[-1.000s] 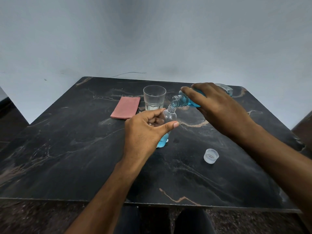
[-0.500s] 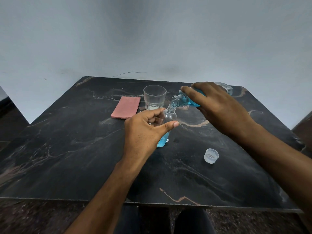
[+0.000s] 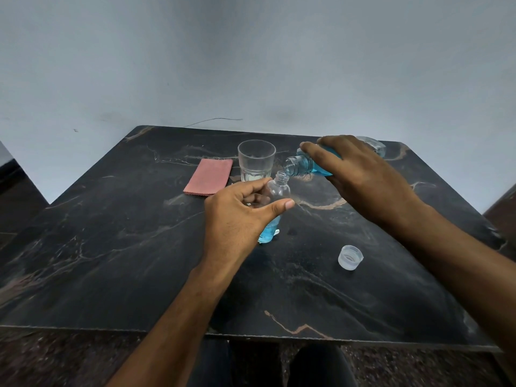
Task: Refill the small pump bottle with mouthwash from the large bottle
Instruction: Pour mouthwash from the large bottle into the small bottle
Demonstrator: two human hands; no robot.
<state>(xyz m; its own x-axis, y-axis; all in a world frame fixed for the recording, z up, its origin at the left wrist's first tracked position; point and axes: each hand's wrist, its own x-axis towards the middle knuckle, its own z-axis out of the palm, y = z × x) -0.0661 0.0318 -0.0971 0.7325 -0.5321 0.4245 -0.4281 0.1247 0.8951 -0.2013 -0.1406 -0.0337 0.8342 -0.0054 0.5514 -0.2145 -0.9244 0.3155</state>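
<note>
- On the dark marble table [image 3: 117, 247], near its middle, the small bottle [image 3: 276, 191] stands upright with its neck uncapped and blue liquid in its lower part.
- Left hand [image 3: 240, 216] holds this bottle, thumb and fingers curled round its body.
- Right hand [image 3: 360, 174] grips the large bottle [image 3: 303, 164], fingers wrapped over its blue body, tipped nearly on its side with the open mouth just above and beside the small bottle's neck.
- Behind the small bottle stands a clear glass [image 3: 256, 160]; a pink cloth [image 3: 209, 177] lies flat to its left.
- A translucent cap [image 3: 350, 257] rests on the table nearer the person, right of the small bottle and well apart from it.
</note>
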